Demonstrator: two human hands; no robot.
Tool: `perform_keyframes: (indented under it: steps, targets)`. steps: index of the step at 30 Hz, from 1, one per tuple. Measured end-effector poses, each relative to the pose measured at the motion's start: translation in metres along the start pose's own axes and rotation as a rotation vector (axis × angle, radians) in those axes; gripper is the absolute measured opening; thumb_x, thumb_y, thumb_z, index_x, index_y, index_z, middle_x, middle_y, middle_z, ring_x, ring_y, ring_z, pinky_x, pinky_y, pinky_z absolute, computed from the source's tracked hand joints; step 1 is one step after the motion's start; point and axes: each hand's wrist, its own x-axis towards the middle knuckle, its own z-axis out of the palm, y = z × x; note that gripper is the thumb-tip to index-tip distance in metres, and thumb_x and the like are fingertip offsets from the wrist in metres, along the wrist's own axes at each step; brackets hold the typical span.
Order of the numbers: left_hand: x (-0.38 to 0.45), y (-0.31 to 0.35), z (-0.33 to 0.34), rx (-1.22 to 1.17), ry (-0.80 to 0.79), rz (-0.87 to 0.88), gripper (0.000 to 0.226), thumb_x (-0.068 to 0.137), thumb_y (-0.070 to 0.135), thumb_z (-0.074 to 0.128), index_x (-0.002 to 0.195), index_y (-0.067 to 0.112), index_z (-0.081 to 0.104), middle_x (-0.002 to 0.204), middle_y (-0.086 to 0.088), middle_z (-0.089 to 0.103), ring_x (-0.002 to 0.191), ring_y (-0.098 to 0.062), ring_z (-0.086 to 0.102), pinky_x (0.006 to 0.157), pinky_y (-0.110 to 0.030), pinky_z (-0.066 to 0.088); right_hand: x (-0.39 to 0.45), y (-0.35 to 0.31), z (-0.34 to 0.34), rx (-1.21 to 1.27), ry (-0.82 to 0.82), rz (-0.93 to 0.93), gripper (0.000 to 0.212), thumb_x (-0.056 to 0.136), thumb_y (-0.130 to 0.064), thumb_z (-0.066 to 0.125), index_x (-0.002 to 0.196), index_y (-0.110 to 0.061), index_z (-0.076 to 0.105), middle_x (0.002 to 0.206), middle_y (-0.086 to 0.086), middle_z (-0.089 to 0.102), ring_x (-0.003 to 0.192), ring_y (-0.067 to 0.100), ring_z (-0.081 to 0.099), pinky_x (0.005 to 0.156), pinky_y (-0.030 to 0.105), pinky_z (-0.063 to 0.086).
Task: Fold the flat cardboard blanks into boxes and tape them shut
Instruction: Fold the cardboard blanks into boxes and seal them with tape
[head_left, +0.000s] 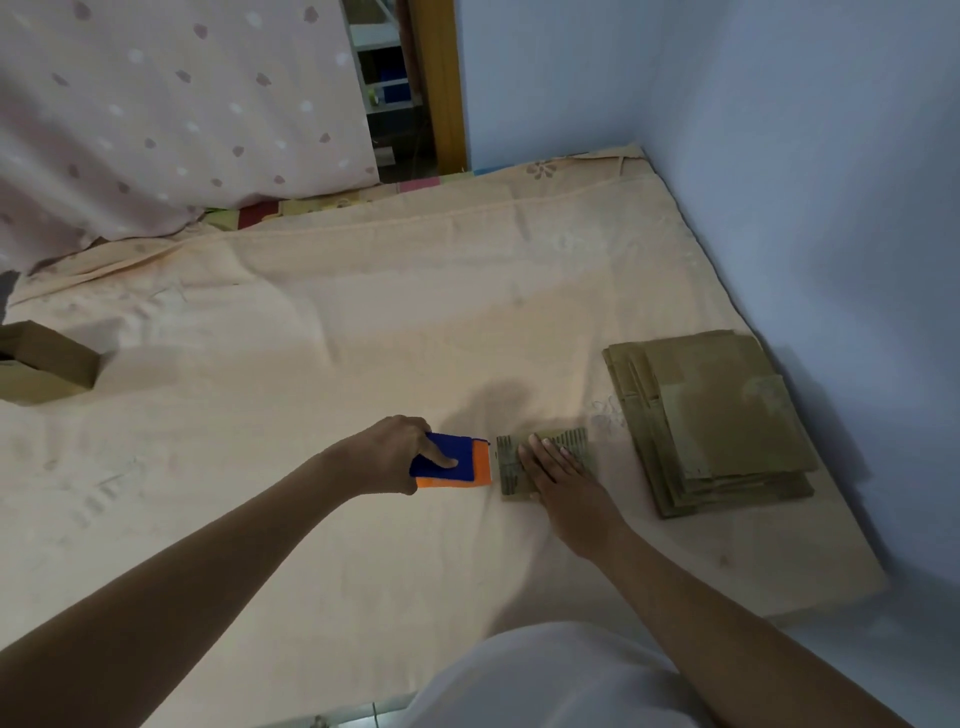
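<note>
Hands apart, left (397, 452) gripping tape dispenser (453, 462), right (558, 470) flat on box (540, 460), blank stack (711, 421) beside.

Blue-and-orange tape dispenser (451, 461), brown cardboard blanks (711, 421), peach floral bedsheet (363, 322), pink spotted curtain (171, 114)

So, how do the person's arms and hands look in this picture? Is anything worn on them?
Both forearms are bare up to the picture's edge: no sleeves, gloves, watch or bracelet show. On the left hand and the right hand I see no rings. The right hand's fingernails look short and pale. Low in the frame is a piece of white clothing, probably on the person's lap.
</note>
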Motion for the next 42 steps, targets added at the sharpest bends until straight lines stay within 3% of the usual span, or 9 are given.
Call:
perform_keyframes:
  steps: [5, 9, 15, 17, 20, 24, 29, 35, 42]
  targets:
    - [0.019, 0.017, -0.016, 0.077, -0.026, 0.014, 0.051, 0.083, 0.011, 0.067, 0.129, 0.034, 0.065, 0.114, 0.001, 0.059, 0.104, -0.017, 0.053, 0.079, -0.022, 0.040, 0.001, 0.000, -0.002, 0.045, -0.028, 0.006, 0.077, 0.083, -0.022, 0.079, 0.150, -0.009, 0.044, 0.156, 0.010, 0.041, 0.142, 0.026, 0.041, 0.115, 0.042, 0.034]
    - [0.021, 0.020, -0.007, 0.222, -0.077, -0.117, 0.010, 0.069, 0.017, 0.065, 0.071, 0.026, 0.067, 0.073, 0.002, 0.051, 0.070, -0.027, 0.056, 0.071, -0.029, 0.044, 0.001, 0.001, -0.002, 0.020, -0.003, 0.004, 0.055, 0.095, -0.023, 0.042, 0.149, -0.010, 0.046, 0.156, 0.009, 0.041, 0.140, 0.027, 0.045, 0.118, 0.036, 0.025]
    - [0.029, -0.003, 0.028, 0.116, 0.061, -0.273, 0.054, 0.090, 0.013, 0.060, 0.140, 0.031, 0.053, 0.127, -0.009, 0.047, 0.114, -0.030, 0.049, 0.097, -0.035, 0.036, 0.006, -0.001, -0.001, 0.003, -0.062, 0.025, 0.058, 0.101, -0.022, 0.035, 0.157, -0.010, 0.025, 0.164, 0.007, 0.014, 0.152, 0.026, 0.021, 0.125, 0.034, 0.004]
    - [0.032, 0.005, 0.045, 0.126, 0.137, -0.329, 0.048, 0.091, 0.020, 0.062, 0.138, 0.025, 0.052, 0.131, -0.012, 0.041, 0.115, -0.032, 0.046, 0.100, -0.039, 0.035, 0.008, 0.001, -0.004, -0.002, -0.106, 0.019, 0.059, 0.105, -0.024, 0.030, 0.160, -0.012, 0.012, 0.165, 0.003, -0.001, 0.154, 0.023, 0.002, 0.125, 0.033, -0.004]
    - [0.033, 0.018, 0.075, 0.102, 0.269, -0.383, 0.038, 0.086, 0.012, 0.068, 0.123, 0.015, 0.060, 0.140, -0.021, 0.036, 0.116, -0.038, 0.047, 0.096, -0.041, 0.039, 0.008, -0.002, -0.009, 0.026, -0.121, 0.028, 0.062, 0.099, -0.031, 0.023, 0.157, -0.009, 0.029, 0.164, 0.007, 0.018, 0.151, 0.026, 0.022, 0.120, 0.033, 0.007]
    - [0.032, 0.040, 0.104, -0.028, 0.046, -0.435, 0.050, 0.087, -0.006, 0.050, 0.136, 0.004, 0.048, 0.146, -0.025, 0.024, 0.132, -0.040, 0.033, 0.101, -0.044, 0.040, 0.008, -0.004, -0.008, 0.015, -0.107, 0.033, 0.060, 0.094, -0.027, 0.043, 0.150, -0.007, 0.044, 0.158, 0.010, 0.035, 0.142, 0.029, 0.041, 0.118, 0.032, 0.007]
    - [0.041, 0.077, 0.094, -0.305, 0.496, -0.402, 0.027, 0.077, -0.006, 0.044, 0.090, -0.001, 0.067, 0.104, -0.019, 0.063, 0.097, -0.038, 0.059, 0.081, -0.036, 0.044, 0.007, -0.006, -0.013, 0.063, -0.114, 0.042, 0.062, 0.107, -0.019, 0.034, 0.160, -0.013, 0.002, 0.162, -0.001, -0.015, 0.154, 0.018, -0.009, 0.123, 0.029, -0.010]
    - [0.065, 0.132, 0.085, -0.611, 0.562, -0.263, 0.054, 0.088, 0.000, 0.034, 0.140, -0.008, 0.041, 0.142, -0.026, 0.048, 0.134, -0.039, 0.042, 0.114, -0.037, 0.032, 0.007, -0.006, -0.017, 0.129, -0.120, 0.046, 0.068, 0.105, -0.011, 0.031, 0.158, -0.014, -0.011, 0.158, -0.005, -0.024, 0.151, 0.013, -0.016, 0.120, 0.025, -0.015]
    - [0.076, 0.132, 0.088, -0.912, 0.501, -0.507, 0.031, 0.104, 0.014, 0.033, 0.128, 0.003, 0.049, 0.109, -0.020, 0.066, 0.099, -0.038, 0.061, 0.069, -0.030, 0.037, 0.007, -0.003, -0.021, 0.182, -0.201, 0.044, 0.077, 0.097, -0.004, 0.039, 0.160, -0.017, -0.003, 0.166, -0.004, -0.014, 0.154, 0.016, -0.013, 0.120, 0.025, -0.013]
